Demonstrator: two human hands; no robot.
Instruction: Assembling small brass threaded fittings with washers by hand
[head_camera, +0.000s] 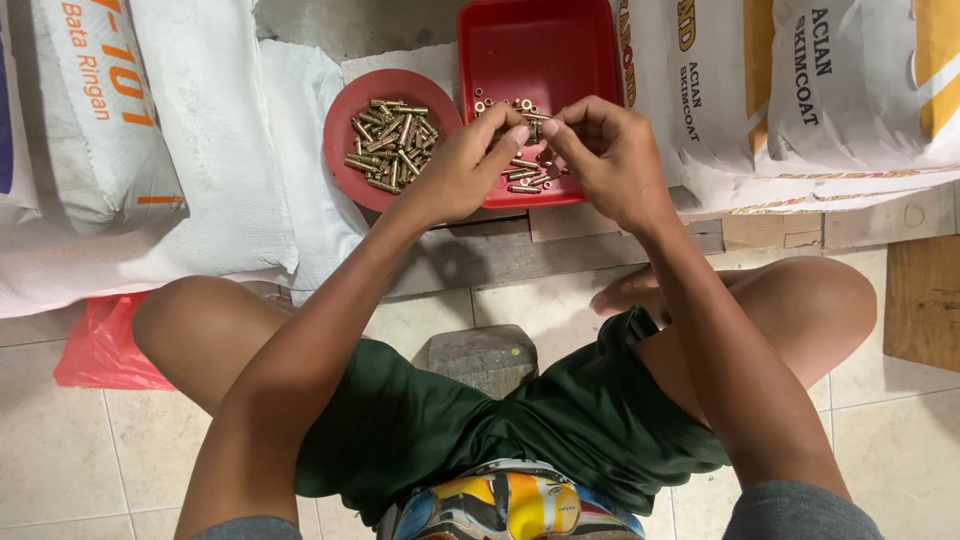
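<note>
I sit with my knees apart above a tiled floor (60, 440). My left hand (462, 165) and my right hand (605, 160) meet over a square red tray (540, 50), their fingertips pinching a small brass bolt (533, 122) between them. More bolts and little rings lie loose in the tray. Just beside it, to the left, a round red lid (345, 140) holds a heap of brass bolts (392, 143). White sacks (200, 150) flank both.
</note>
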